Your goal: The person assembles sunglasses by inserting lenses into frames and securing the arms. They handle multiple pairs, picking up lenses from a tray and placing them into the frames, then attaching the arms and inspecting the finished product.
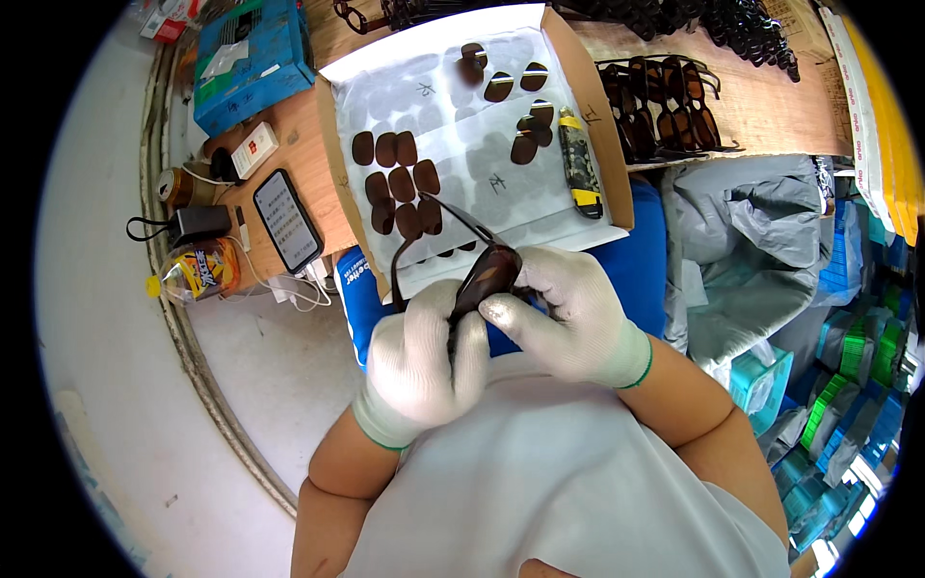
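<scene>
Head view: white knit-gloved hands pinch dark glossy sunglasses, probably plastic; rounded-square brown lenses beyond.

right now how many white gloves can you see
2: one white glove on the left hand, another on the right hand, both gripping dark sunglasses. Others could be hidden under things.

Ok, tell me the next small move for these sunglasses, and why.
Perhaps press the brown lens gently with the right hand: its thumb lies by that lens, and the left hand holds the sunglasses. Whether the lens is seated, I can't tell.
</scene>
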The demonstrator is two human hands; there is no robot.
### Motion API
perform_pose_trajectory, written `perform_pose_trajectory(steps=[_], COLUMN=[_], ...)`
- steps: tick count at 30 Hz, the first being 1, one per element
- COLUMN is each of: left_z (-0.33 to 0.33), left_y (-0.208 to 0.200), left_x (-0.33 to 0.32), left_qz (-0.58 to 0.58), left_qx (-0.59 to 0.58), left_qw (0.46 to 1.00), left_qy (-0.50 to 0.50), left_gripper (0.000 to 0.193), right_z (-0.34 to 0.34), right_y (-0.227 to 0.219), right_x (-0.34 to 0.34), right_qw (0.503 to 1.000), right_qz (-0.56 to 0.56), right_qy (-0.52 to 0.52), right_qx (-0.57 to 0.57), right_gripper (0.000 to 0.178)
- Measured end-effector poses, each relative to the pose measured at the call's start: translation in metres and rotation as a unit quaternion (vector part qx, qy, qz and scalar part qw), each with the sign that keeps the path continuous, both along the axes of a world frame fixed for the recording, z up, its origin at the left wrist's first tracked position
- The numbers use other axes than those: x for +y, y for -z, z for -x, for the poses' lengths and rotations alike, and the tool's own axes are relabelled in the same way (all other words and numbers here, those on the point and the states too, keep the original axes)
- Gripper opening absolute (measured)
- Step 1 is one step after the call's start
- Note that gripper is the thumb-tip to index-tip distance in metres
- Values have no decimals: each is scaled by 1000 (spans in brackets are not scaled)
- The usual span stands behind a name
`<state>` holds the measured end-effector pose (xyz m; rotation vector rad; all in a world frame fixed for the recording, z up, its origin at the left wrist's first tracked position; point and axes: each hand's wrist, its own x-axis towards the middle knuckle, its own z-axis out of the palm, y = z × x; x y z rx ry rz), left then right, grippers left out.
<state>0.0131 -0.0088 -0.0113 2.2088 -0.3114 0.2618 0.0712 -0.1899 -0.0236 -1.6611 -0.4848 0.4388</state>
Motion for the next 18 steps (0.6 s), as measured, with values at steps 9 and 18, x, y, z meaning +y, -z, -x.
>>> perform_pose_trajectory(steps=[9, 18], left_z=[-98, -169], left_y=[17, 118], left_x=[39, 74], left_qz=[81, -315], left_qx=[208, 338], left_qw=[970, 859], left_qy=[94, -221], left_gripper=[16, 44], right_z=[-36, -29], right_y=[-11, -22], right_x=[-54, -74], right_qw=[976, 983], right_qz=[85, -82], right_qy=[-130, 17], right_qx=[-150, 161], right_gripper=[24, 57])
